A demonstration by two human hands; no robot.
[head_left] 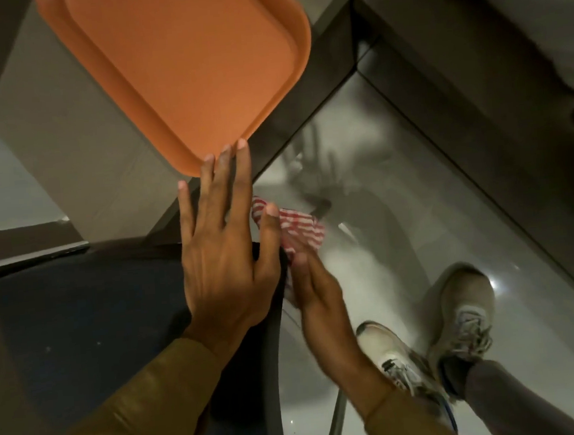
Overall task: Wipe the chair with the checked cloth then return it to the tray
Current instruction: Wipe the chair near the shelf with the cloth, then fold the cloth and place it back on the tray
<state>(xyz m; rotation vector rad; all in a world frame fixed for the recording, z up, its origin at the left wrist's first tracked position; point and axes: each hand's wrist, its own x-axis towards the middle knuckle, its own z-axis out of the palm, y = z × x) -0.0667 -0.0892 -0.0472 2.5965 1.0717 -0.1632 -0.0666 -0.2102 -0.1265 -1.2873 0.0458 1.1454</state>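
1. Bunching against the far right edge of the chair, the red-and-white checked fabric cloth [297, 232] sits just beyond the right hand [313, 284] and just right of the left hand's thumb.
2. That right hand is blurred; its fingers press on the near part of the cloth, and I cannot tell whether they close round it or simply push it flat.
3. Beside it, the left hand [223, 253] lies spread wide and flat on the dark seat of the chair [80, 319], palm down and holding nothing, its fingertips reaching past the seat's far edge.
4. Just beyond those fingertips is the rounded near corner of the orange plastic tray [177, 64], which rests bare on a grey-brown table top [66, 131] and is well apart from the cloth.
5. Both arms wear mustard-coloured sleeves [129, 418].
6. To the right of the right wrist, two pale laced trainers [459, 324] stand on the glossy grey floor [397, 191].
7. A thin metal chair leg [336, 419] runs down below the right forearm.
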